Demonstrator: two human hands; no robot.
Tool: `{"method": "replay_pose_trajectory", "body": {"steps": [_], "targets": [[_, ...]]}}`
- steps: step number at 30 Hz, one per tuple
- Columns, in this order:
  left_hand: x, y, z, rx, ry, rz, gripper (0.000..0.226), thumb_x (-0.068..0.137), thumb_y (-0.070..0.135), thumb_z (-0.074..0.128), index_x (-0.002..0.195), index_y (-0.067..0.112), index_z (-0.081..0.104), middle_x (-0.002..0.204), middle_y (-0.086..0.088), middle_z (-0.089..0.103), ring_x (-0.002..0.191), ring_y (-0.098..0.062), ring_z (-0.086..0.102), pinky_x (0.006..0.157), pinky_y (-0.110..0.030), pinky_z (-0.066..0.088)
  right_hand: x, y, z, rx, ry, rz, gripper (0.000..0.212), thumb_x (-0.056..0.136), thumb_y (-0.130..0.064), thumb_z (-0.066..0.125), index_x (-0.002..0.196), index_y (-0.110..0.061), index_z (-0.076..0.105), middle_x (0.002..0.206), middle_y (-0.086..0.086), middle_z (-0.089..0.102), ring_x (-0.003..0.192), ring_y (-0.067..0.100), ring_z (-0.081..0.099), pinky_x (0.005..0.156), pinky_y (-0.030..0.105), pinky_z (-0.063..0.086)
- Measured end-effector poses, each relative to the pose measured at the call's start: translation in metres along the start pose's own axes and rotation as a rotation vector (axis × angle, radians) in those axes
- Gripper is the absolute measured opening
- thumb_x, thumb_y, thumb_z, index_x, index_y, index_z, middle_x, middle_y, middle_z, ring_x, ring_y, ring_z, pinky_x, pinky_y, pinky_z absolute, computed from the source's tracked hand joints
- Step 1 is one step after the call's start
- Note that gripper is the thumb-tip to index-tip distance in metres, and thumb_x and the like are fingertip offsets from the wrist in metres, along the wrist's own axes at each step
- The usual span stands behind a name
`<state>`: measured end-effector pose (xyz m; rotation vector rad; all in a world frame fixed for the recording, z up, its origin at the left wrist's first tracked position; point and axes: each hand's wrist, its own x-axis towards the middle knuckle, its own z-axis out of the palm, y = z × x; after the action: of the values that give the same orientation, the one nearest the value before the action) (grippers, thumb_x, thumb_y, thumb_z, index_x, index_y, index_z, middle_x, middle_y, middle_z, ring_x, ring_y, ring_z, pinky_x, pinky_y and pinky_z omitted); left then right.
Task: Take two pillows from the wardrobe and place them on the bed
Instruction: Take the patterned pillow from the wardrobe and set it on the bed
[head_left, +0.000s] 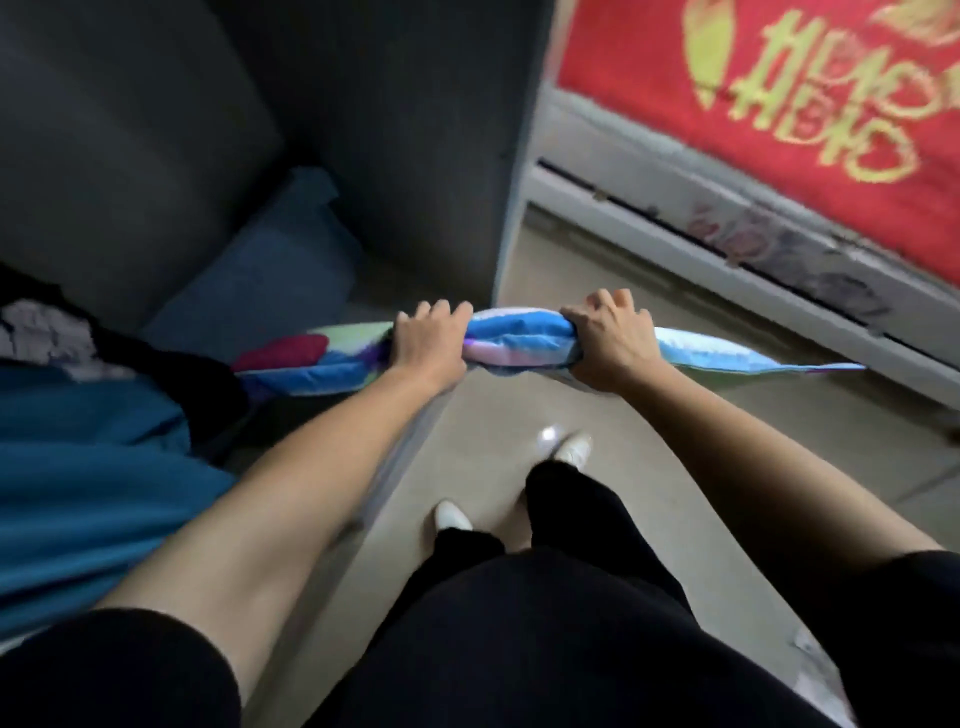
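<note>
A flat pillow (514, 340) in a blue, pink, green and magenta patterned cover hangs level in front of me, above the floor. My left hand (428, 340) grips its near edge left of the middle. My right hand (610, 340) grips the same edge to the right. Both ends of the pillow stick out past my hands. The dark wardrobe (156, 130) fills the upper left, with a dark blue folded item (270, 260) low inside it. The bed (779, 130), under a red cover with gold lettering, lies at the upper right. The whole view is motion-blurred.
Teal cloth (88, 467) and dark clothes (171, 374) lie at the left. A grey wardrobe panel (431, 156) stands between wardrobe and bed. The bed's white frame (675, 228) runs along the right. Beige tiled floor (493, 415) is under my white shoes (571, 449).
</note>
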<state>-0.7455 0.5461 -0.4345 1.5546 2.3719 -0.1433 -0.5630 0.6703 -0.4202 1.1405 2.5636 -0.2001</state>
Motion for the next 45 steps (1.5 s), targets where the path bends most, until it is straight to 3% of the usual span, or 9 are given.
{"method": "replay_pose_trajectory", "body": {"steps": [5,11,18,22,28,33,42,45], "targets": [[0.009,0.083,-0.075,0.016,0.063,0.196,0.039,0.075,0.021,0.064,0.110,0.019,0.049,0.114,-0.008,0.058,0.108,-0.031,0.055,0.080,-0.040,0.046,-0.058,0.079,-0.068,0.002,0.065,0.140,0.052,0.073,-0.045,0.068,0.122,-0.035,0.056,0.115,0.000,0.066,0.105,0.029,0.062,0.086,0.040,0.046],[0.032,0.194,-0.141,0.021,0.174,0.364,0.031,0.076,0.021,0.058,0.105,0.019,0.047,0.110,-0.004,0.059,0.103,-0.028,0.057,0.073,-0.036,0.044,-0.100,0.190,-0.117,0.012,0.197,0.271,0.056,0.073,-0.042,0.065,0.128,-0.040,0.051,0.114,-0.006,0.063,0.105,0.023,0.060,0.085,0.039,0.043],[0.076,0.292,-0.172,0.053,0.259,0.396,0.026,0.075,0.018,0.056,0.099,0.019,0.047,0.104,-0.002,0.059,0.098,-0.026,0.057,0.067,-0.035,0.040,-0.097,0.296,-0.129,0.033,0.284,0.296,0.057,0.073,-0.042,0.064,0.128,-0.038,0.048,0.116,-0.006,0.063,0.106,0.023,0.060,0.089,0.041,0.045],[0.107,0.338,-0.195,0.024,0.342,0.347,0.025,0.073,0.016,0.056,0.098,0.019,0.050,0.100,-0.002,0.060,0.093,-0.027,0.059,0.068,-0.036,0.042,-0.075,0.358,-0.145,0.038,0.334,0.220,0.066,0.074,-0.040,0.064,0.135,-0.035,0.042,0.118,-0.003,0.061,0.107,0.024,0.059,0.090,0.041,0.044],[0.158,0.362,-0.222,0.001,0.581,0.328,0.016,0.074,0.014,0.056,0.089,0.017,0.052,0.086,-0.003,0.057,0.079,-0.027,0.055,0.059,-0.033,0.033,-0.026,0.415,-0.166,-0.080,0.541,0.104,0.081,0.075,-0.040,0.070,0.147,-0.026,0.036,0.121,0.004,0.063,0.105,0.030,0.061,0.087,0.042,0.046],[0.216,0.359,-0.249,0.048,0.713,0.275,0.013,0.076,0.017,0.062,0.086,0.017,0.054,0.080,-0.001,0.059,0.072,-0.025,0.056,0.057,-0.031,0.032,0.038,0.434,-0.194,-0.122,0.682,0.070,0.081,0.075,-0.036,0.072,0.147,-0.022,0.038,0.128,0.010,0.059,0.113,0.034,0.057,0.096,0.049,0.042],[0.379,0.332,-0.301,-0.019,0.715,0.293,0.012,0.082,0.020,0.059,0.092,0.017,0.056,0.090,-0.001,0.062,0.082,-0.026,0.058,0.062,-0.033,0.039,0.188,0.452,-0.256,-0.113,0.602,0.161,0.090,0.063,-0.033,0.080,0.144,-0.024,0.041,0.126,0.004,0.060,0.114,0.030,0.057,0.100,0.049,0.042],[0.431,0.324,-0.321,-0.034,0.701,0.328,0.011,0.085,0.023,0.056,0.095,0.017,0.056,0.092,-0.001,0.062,0.085,-0.026,0.059,0.063,-0.032,0.037,0.234,0.459,-0.276,-0.112,0.601,0.164,0.084,0.069,-0.032,0.076,0.144,-0.023,0.041,0.126,0.004,0.061,0.114,0.030,0.057,0.100,0.049,0.043]]}}
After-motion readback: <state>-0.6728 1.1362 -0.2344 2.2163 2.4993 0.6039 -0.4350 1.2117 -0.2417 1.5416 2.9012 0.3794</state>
